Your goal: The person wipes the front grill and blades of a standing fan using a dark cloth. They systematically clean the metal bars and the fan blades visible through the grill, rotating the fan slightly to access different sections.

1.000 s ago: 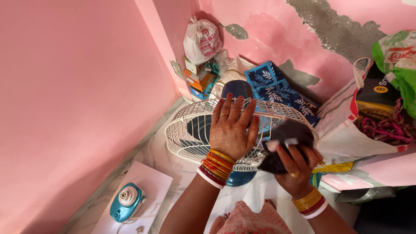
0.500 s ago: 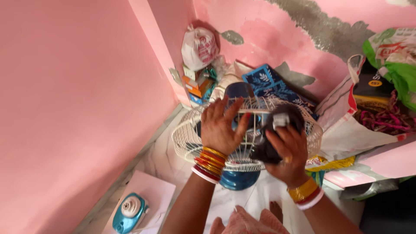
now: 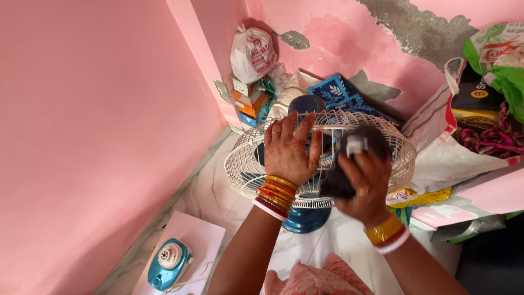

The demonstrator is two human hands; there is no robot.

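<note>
A table fan with a white wire grille (image 3: pixel 245 164) and a dark blue base (image 3: pixel 305 219) stands on the floor in front of me, its grille facing up. My left hand (image 3: pixel 289 150) lies flat on the grille with fingers spread. My right hand (image 3: pixel 365 183) is closed on a dark grey cloth (image 3: pixel 349 158) pressed against the right side of the grille. Both wrists carry orange and red bangles.
Pink walls close in on the left and behind. A teal clothes iron (image 3: pixel 168 263) rests on a white board at lower left. Stacked boxes (image 3: pixel 248 101) and a white tied bag (image 3: pixel 251 53) fill the corner. A blue patterned cloth (image 3: pixel 338 94) and bags (image 3: pixel 480 109) are piled at right.
My right hand with the cloth has shifted up and along the grille. My left hand stays flat on the grille. The camera has moved slightly.
</note>
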